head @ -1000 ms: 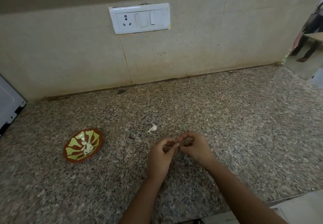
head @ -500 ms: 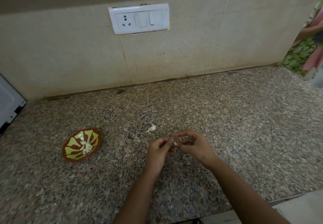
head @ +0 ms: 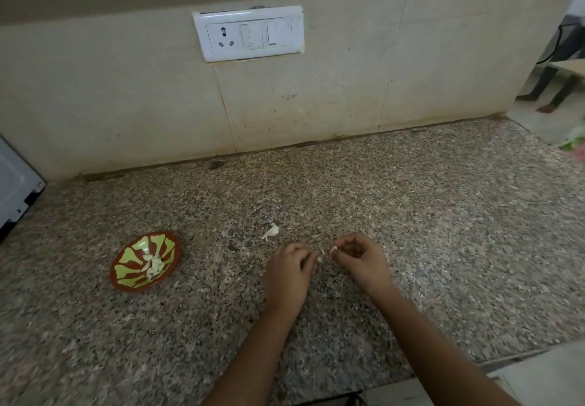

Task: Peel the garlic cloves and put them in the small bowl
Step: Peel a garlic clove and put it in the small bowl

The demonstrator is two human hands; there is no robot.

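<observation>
– Garlic clove (head: 333, 249): where is it, and who has it?

– It is pinched at the tips of the right hand's (head: 361, 260) thumb and forefinger. Only a pale end shows past them, and the other fingers are curled in beneath. The left hand (head: 286, 274) is just beside it with its fingers (head: 308, 256) curled. At their tips they pinch a pale scrap that I take for skin (head: 319, 259).

– Which way does it lie?

– It is tiny, so this is a judgement: its long axis seems to run from one set of fingertips across to the other, bare end towards the left fingers. Whether that end is root or tip I cannot tell.

– So how should the peel go?

– Hold the clove firmly in the right fingertips but without crushing it. Draw the skin along the long axis, away from the right fingers, rather than across it, so it comes off in strips. Roll the clove a little between thumb and forefinger to reach what clings underneath. Work low over the counter (head: 443, 247), because a bare clove is likely slippery.

– And beyond the fingers?

– An unpeeled clove (head: 271, 231) lies on the granite just past the left fingertips. It is set at a slant, fat end away and thin tail pointing back and to the left. The small bowl (head: 144, 288) sits well off to the left of the left hand, with peeled cloves (head: 155, 264) inside. A socket plate (head: 248, 33) is on the wall far beyond both hands.
</observation>
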